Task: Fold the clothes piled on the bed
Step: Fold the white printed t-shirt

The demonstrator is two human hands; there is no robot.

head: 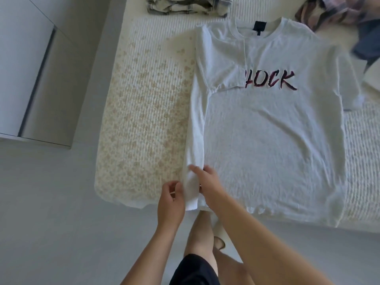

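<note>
Shirt (267, 130) lies flat past both hands, one side folded in, as the left hand (171, 199) pinches that fold's hem, the right hand (207, 184) presses it, and other clothes (337, 15) wait beyond.

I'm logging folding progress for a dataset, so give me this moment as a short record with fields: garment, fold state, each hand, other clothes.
garment: white T-shirt, lying flat on the bed, printed front facing up
fold state: one side and its sleeve folded inward over the front; the other sleeve still spread out
left hand: holds the folded strip near the hem, from the outer side
right hand: fingers resting on the same strip from the inner side
other clothes: folded plaid garment at the far edge; unfolded pile at the far corner
</note>
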